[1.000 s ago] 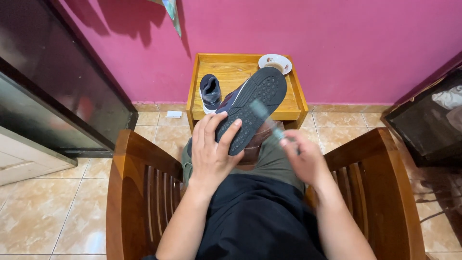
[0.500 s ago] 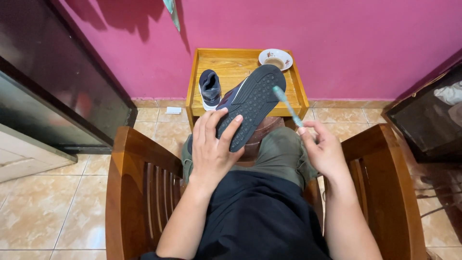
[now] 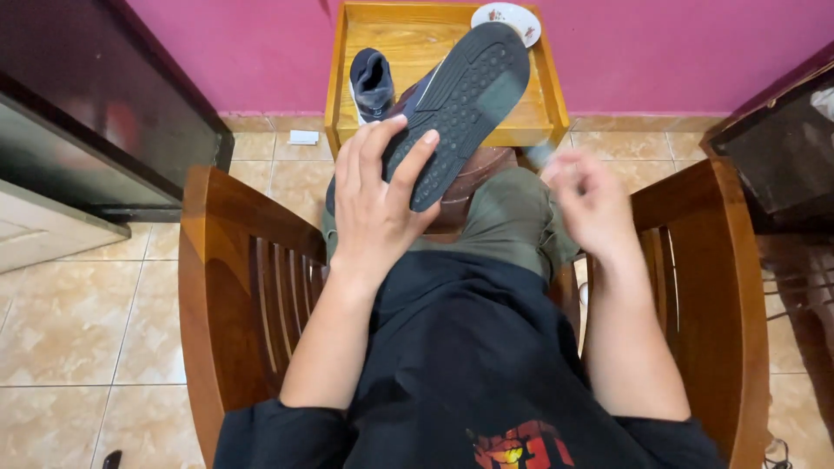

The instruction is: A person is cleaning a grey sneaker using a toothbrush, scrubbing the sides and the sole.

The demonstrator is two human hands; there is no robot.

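pink wall behind; i'm seeing the left hand (image 3: 375,208) gripping the shoe (image 3: 456,108) sole-up, exposing the tread. right hand (image 3: 591,204) is blurring, so i cannot tell its grasp.

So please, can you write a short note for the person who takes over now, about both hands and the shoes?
Left hand: holds a dark shoe sole-up over the lap, grip around its heel end.
Right hand: blurred beside the shoe, not touching it; whether it holds anything is unclear.
Second shoe stands on the yellow wooden table, near a small plate.
Done or left: cannot be judged from the sole.
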